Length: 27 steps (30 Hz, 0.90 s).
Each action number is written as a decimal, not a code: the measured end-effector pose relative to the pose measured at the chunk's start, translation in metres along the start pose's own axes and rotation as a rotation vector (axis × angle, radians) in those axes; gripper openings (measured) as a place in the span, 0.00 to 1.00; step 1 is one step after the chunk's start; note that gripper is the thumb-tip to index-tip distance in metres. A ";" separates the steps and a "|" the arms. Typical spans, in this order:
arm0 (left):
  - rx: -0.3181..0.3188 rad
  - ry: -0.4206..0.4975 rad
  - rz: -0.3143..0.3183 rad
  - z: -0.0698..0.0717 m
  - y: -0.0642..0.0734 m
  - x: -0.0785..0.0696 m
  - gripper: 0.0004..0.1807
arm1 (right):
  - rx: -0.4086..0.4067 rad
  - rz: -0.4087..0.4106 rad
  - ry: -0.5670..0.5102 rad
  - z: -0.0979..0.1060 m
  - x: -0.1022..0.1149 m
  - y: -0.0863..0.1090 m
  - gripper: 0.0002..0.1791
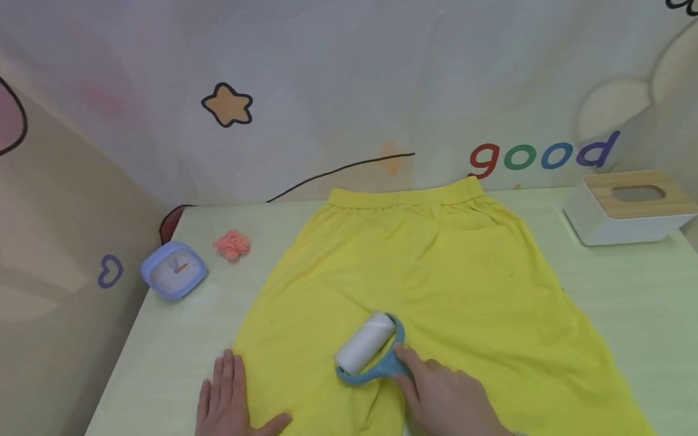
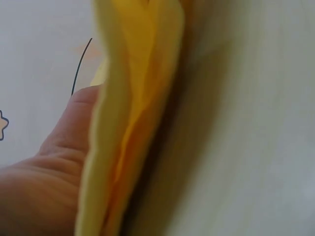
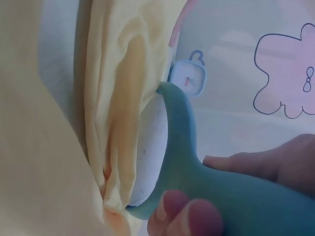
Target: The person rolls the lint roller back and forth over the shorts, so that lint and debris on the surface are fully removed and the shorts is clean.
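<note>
Yellow trousers lie spread on the table, waistband toward the wall. My right hand grips the blue handle of a lint roller, whose white roll rests against the fabric of the left leg. In the right wrist view, the fingers curl round the handle of the lint roller, and small dark specks dot its white roll. My left hand lies flat with fingers straight at the outer edge of the left leg, thumb over the cloth. In the left wrist view, the hem of the trousers hides part of that hand.
A blue clock and a pink crocheted flower sit at the back left of the pale green table. At the back right stands a white tissue box with a wooden lid. Printed cloth walls enclose the table.
</note>
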<state>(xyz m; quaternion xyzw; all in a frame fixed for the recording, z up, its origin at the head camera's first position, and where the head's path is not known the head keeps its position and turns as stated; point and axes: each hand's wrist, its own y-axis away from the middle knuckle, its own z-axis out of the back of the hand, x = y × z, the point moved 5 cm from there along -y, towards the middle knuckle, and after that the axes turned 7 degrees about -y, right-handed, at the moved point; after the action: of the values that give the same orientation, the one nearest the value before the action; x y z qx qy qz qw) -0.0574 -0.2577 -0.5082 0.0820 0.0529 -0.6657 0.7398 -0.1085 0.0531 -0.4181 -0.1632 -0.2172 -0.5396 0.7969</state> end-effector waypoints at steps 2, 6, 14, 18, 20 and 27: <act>0.006 0.007 -0.004 0.002 -0.001 0.000 0.72 | -0.001 0.002 0.006 0.001 0.003 -0.003 0.17; 0.017 0.015 -0.006 0.004 -0.002 0.000 0.73 | -0.003 0.029 -0.010 0.001 0.009 -0.011 0.17; 0.036 0.027 0.000 0.005 -0.002 0.001 0.74 | -0.055 0.125 0.007 -0.005 0.022 -0.033 0.16; 0.039 0.025 0.003 0.003 -0.001 0.001 0.74 | -0.060 0.150 0.014 -0.007 0.029 -0.045 0.13; 0.035 0.022 0.004 0.002 -0.002 0.001 0.74 | -0.054 0.159 0.013 -0.008 0.031 -0.051 0.12; 0.023 0.010 0.003 0.001 -0.002 -0.001 0.74 | -0.057 0.205 0.020 -0.011 0.038 -0.070 0.13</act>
<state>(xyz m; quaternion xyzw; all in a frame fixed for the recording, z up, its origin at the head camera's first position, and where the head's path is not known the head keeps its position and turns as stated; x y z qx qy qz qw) -0.0598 -0.2577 -0.5071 0.0940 0.0488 -0.6645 0.7397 -0.1599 -0.0080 -0.4056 -0.2019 -0.1760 -0.4628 0.8450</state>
